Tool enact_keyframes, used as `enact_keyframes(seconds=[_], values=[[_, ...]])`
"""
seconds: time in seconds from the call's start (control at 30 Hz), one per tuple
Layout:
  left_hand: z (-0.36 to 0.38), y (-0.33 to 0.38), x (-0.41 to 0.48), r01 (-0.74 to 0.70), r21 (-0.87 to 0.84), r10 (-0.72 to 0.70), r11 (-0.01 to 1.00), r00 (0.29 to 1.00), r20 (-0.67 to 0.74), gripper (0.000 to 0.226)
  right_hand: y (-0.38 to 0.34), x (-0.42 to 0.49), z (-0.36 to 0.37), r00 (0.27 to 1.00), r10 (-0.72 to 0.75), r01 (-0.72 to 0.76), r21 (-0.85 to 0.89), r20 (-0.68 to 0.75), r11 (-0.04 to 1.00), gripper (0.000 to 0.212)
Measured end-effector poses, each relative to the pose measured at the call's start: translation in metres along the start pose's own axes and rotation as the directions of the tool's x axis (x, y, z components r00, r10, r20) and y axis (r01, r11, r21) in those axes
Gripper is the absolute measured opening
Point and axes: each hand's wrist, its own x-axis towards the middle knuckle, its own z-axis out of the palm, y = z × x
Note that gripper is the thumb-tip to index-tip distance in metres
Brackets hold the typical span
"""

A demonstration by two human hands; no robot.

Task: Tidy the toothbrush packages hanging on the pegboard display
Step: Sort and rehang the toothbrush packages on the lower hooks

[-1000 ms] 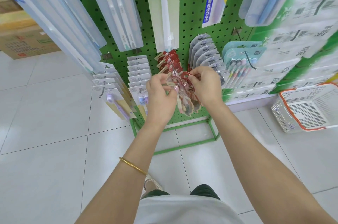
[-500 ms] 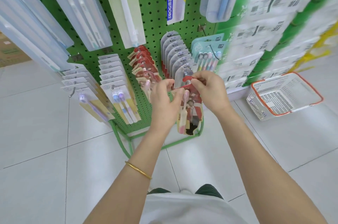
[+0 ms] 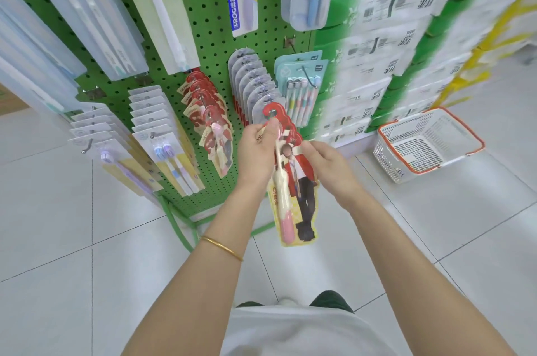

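Head view. Pinches with the left hand [image 3: 257, 152] the red-topped, figure-printed card toothbrush package [image 3: 300, 181] just under its round hook loop, thumb on the front. Closes the right hand [image 3: 331, 165] on the same package's right edge, with thumb and forefinger tips at the card and the other fingers curled. Holds the package upright and clear of every peg, in front of the lower right part of the green perforated pegboard [image 3: 209, 35] and above the white tiled floor [image 3: 87, 268]. Shows a cream and pink toothbrush down the package's left side and a standing figure in a red jacket on the right. Wears a thin gold bangle [image 3: 222, 246] on the left wrist.

Hanging on the pegboard behind the hands:
- a row of matching red packages [image 3: 207, 111] on one peg, left of the held one
- a row of grey round-topped cards [image 3: 250, 79] just right of those
- teal cards with several pastel brushes [image 3: 292, 72] at the board's right edge
- two rows of white rectangular cards [image 3: 148, 111] further left
- long clear and pale packages [image 3: 96, 12] higher up, slanting

Right of the board, stacked green-and-white wrapped packs [image 3: 386, 50], blurred. On the floor beside them, a white plastic basket with an orange rim [image 3: 390, 160].
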Motion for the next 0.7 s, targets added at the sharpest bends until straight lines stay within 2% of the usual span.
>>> enact_keyframes(seconds=[0.1,0.17,0.23,0.3,0.4,0.5,0.57,0.7], values=[[0.004,-0.004,0.004,-0.067,0.064,0.071,0.996,0.995,-0.070,0.045,0.002,-0.014,0.017,1.000,-0.001,0.004,0.202,-0.016,0.979,0.027],[0.006,-0.007,-0.003,-0.113,0.137,0.127,0.984,0.987,-0.097,0.046,-0.002,-0.017,0.026,0.997,0.060,-0.035,0.379,-0.056,0.925,0.028],[0.004,-0.009,-0.015,-0.144,0.281,0.179,0.949,0.978,-0.103,0.050,-0.009,-0.017,0.032,0.990,0.126,-0.078,0.504,-0.062,0.860,0.026],[-0.001,-0.011,-0.021,-0.183,0.377,0.230,0.908,0.970,-0.084,0.059,-0.013,-0.016,0.036,0.990,0.136,-0.095,0.532,-0.038,0.841,0.024],[-0.011,-0.015,-0.021,-0.226,0.433,0.269,0.872,0.962,-0.039,0.065,-0.017,-0.012,0.040,0.991,0.133,-0.107,0.548,-0.008,0.830,0.023],[-0.013,-0.016,-0.026,-0.267,0.520,0.282,0.811,0.958,0.052,0.066,-0.023,-0.006,0.040,0.987,0.158,-0.102,0.617,-0.036,0.780,0.024],[-0.013,-0.019,-0.033,-0.324,0.515,0.289,0.794,0.945,0.151,0.069,-0.028,-0.001,0.037,0.982,0.174,-0.084,0.668,-0.068,0.739,0.025],[-0.015,-0.026,-0.043,-0.371,0.545,0.161,0.752,0.905,0.393,0.082,-0.030,0.012,0.024,0.963,0.212,-0.038,0.698,-0.166,0.716,0.027]])
